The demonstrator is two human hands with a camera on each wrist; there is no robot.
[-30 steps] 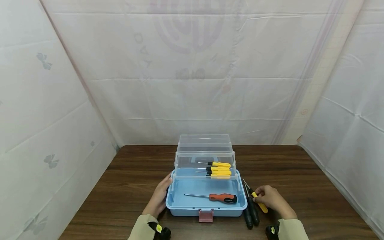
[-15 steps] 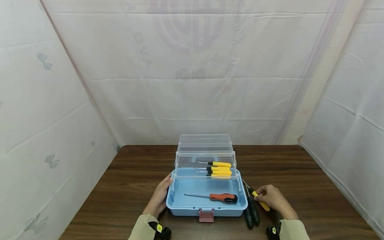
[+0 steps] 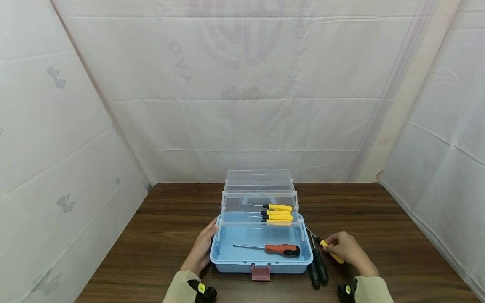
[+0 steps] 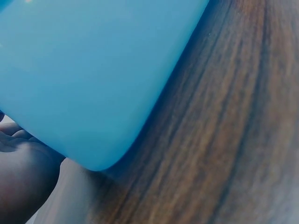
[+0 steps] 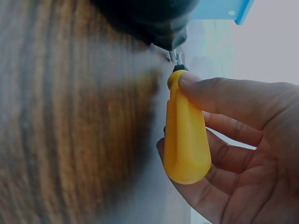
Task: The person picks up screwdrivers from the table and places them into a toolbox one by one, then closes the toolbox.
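A light blue toolbox point(image 3: 227, 268) stands on the table with its clear tiers folded up behind. At its left side, my left hand point(image 3: 201, 248) rests against the wall with fingers lying along it; the left wrist view shows the blue wall point(image 4: 93, 84) and a bit of palm. To the right of the box, my right hand point(image 3: 347, 249) pinches a small screwdriver by its yellow handle point(image 5: 187, 135), between thumb and fingers. Its shaft points toward the box. Two black-handled screwdrivers point(image 3: 321, 269) lie between that hand and the box.
An orange-and-black screwdriver point(image 3: 275, 249) lies in the box's base. Several yellow-handled screwdrivers point(image 3: 279, 208) lie in the clear tiers. A reddish latch point(image 3: 260, 272) hangs off the front. White sheeting point(image 3: 242, 126) surrounds the wooden table point(image 3: 159, 261).
My right hand has shifted slightly right and away from me with the yellow-handled screwdriver, whose handle end swings outward from the black-handled ones. My left hand and the box stay in place.
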